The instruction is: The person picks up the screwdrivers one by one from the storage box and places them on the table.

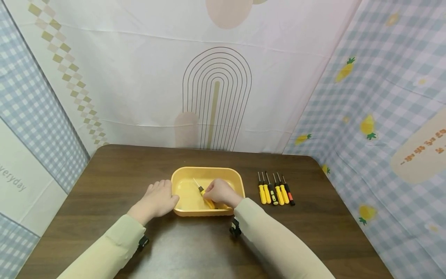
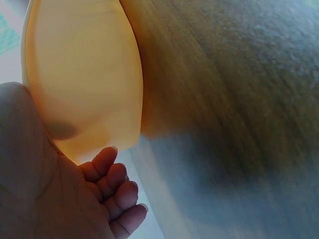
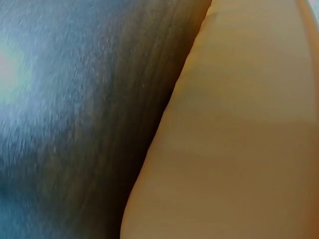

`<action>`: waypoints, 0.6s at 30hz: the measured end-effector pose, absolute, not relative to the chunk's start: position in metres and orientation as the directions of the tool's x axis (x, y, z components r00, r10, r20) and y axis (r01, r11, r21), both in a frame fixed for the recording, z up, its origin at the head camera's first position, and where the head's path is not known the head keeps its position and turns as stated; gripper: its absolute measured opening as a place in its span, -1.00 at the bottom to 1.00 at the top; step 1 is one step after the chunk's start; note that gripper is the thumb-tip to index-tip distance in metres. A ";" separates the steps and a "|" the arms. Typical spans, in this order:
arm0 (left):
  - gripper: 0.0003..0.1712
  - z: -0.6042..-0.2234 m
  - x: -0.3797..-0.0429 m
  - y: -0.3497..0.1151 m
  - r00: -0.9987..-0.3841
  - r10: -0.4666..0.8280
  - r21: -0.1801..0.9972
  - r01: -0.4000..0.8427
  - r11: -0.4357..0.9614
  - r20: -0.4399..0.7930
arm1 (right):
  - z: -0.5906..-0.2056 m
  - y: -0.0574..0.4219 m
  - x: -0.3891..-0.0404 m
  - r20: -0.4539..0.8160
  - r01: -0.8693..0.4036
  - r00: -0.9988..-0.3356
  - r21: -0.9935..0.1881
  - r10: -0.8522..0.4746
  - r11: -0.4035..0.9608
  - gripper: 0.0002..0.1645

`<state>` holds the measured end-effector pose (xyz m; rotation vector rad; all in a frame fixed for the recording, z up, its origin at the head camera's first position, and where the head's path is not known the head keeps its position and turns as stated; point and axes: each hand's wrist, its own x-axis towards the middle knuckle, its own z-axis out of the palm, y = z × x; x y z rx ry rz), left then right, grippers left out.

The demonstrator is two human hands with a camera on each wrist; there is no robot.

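A yellow plastic tray (image 1: 184,193) sits on the table. Inside it my right hand (image 1: 220,192) pinches a screwdriver (image 1: 210,203) with a yellow-and-black handle, its thin shaft pointing to the far left of the tray. Part of another yellow handle shows low in the tray beneath that hand. My left hand (image 1: 157,199) rests at the tray's left side, thumb over the rim and fingers relaxed. From the left wrist, the fingers (image 2: 117,194) lie beside the tray's outer wall (image 2: 89,74). Only the tray's wall (image 3: 229,139) and table appear in the right wrist view; that hand is hidden there.
To the tray's right, several screwdrivers (image 1: 275,192) lie side by side, shafts pointing away, most with yellow handles and one black and red (image 1: 289,195). The dark wooden table (image 1: 205,248) ends at patterned cloth hangings (image 1: 150,85) at the back and sides.
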<state>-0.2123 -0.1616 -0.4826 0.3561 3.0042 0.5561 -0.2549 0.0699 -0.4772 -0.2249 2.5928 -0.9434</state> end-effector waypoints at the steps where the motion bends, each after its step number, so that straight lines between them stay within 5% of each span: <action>1: -0.53 -0.483 -0.212 -0.162 -0.971 0.238 0.359 0.214 0.908 -0.023 | -0.476 0.071 -0.255 -0.285 -0.024 -0.919 -0.648 -0.271 0.762 -0.89; 18: -0.48 -0.480 -0.212 -0.161 -0.971 0.235 0.364 0.201 0.909 -0.051 | -0.436 0.126 -0.265 -0.160 -0.090 -0.922 -0.797 -0.353 0.597 -0.82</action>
